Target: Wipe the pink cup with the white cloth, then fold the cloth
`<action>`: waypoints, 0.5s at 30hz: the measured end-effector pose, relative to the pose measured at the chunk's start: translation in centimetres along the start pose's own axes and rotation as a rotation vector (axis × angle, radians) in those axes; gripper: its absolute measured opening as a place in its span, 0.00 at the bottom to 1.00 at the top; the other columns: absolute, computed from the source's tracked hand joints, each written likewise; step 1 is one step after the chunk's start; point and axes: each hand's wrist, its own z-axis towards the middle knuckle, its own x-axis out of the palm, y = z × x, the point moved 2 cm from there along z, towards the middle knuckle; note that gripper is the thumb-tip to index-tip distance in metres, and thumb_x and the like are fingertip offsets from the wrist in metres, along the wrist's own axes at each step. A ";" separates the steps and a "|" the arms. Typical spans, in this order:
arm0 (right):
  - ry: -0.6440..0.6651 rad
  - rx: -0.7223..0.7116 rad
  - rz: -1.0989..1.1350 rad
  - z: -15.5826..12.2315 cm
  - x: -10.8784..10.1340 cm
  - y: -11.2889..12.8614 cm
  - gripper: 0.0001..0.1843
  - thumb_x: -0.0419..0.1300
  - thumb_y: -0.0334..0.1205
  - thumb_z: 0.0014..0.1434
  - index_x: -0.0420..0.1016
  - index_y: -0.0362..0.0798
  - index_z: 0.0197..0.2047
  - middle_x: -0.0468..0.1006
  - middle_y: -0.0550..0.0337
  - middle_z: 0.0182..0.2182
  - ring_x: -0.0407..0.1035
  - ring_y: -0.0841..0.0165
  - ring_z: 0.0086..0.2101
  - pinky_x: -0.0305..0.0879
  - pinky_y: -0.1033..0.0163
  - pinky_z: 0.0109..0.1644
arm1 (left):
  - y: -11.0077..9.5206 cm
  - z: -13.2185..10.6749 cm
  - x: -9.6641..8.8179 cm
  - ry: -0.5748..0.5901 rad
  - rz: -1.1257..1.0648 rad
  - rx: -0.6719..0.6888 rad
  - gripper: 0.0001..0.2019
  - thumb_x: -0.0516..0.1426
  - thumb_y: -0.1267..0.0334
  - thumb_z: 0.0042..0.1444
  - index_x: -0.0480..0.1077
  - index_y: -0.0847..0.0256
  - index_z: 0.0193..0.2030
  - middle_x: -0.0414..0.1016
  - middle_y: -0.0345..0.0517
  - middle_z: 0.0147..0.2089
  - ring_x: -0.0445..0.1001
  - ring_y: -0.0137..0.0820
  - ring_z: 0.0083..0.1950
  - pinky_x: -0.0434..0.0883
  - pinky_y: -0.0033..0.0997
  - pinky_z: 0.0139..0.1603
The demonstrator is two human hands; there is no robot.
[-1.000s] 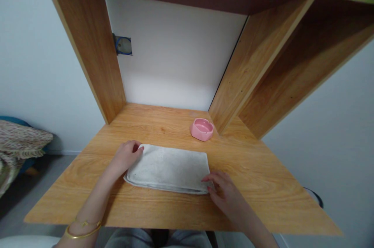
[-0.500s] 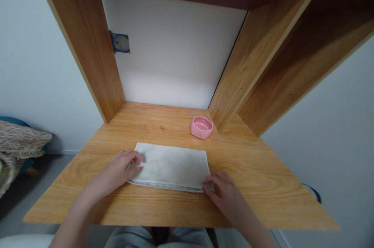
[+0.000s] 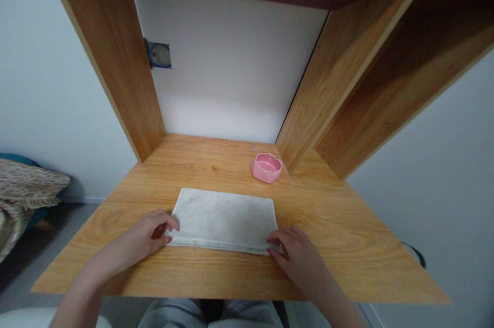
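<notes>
A folded off-white towel lies flat on the wooden desk. My left hand pinches the towel's near left corner, fingers curled around the edge. At the near right corner my right hand has its fingertips closed on the towel's edge. Behind the towel to the right sits a small pink dish, apart from both hands.
Wooden side panels and a shelf overhead enclose the back of the desk. A white back wall holds a small blue-rimmed cutout. A patterned cloth lies over furniture at the far left. My lap shows below the desk's front edge.
My left hand slid from the towel's far left corner down to its near left corner. The right hand stayed at the near right corner. The towel now lies flatter and squarer.
</notes>
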 end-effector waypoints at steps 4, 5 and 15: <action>-0.034 -0.042 0.003 0.0 0.0 0.1 0.08 0.53 0.26 0.51 0.69 0.48 0.28 0.73 0.59 0.28 0.64 0.64 0.34 0.58 0.59 0.40 | 0.3 0.0 0.1 -0.018 -0.048 -0.024 0.08 0.52 0.60 0.46 0.69 0.58 0.30 0.72 0.44 0.35 0.68 0.33 0.36 0.65 0.30 0.39; -0.041 -0.050 0.007 0.1 -0.1 0.1 0.09 0.52 0.26 0.51 0.69 0.48 0.27 0.73 0.59 0.28 0.64 0.64 0.34 0.58 0.59 0.40 | 0.4 0.0 0.2 -0.014 -0.060 -0.025 0.08 0.52 0.59 0.46 0.69 0.58 0.30 0.72 0.44 0.35 0.68 0.33 0.37 0.65 0.30 0.40; -0.071 -0.042 0.063 0.2 0.0 0.0 0.08 0.51 0.28 0.52 0.68 0.49 0.28 0.72 0.59 0.28 0.64 0.65 0.33 0.60 0.59 0.40 | 0.4 -0.2 -0.1 0.028 -0.076 -0.005 0.09 0.52 0.60 0.44 0.69 0.58 0.32 0.71 0.42 0.36 0.68 0.34 0.38 0.65 0.31 0.41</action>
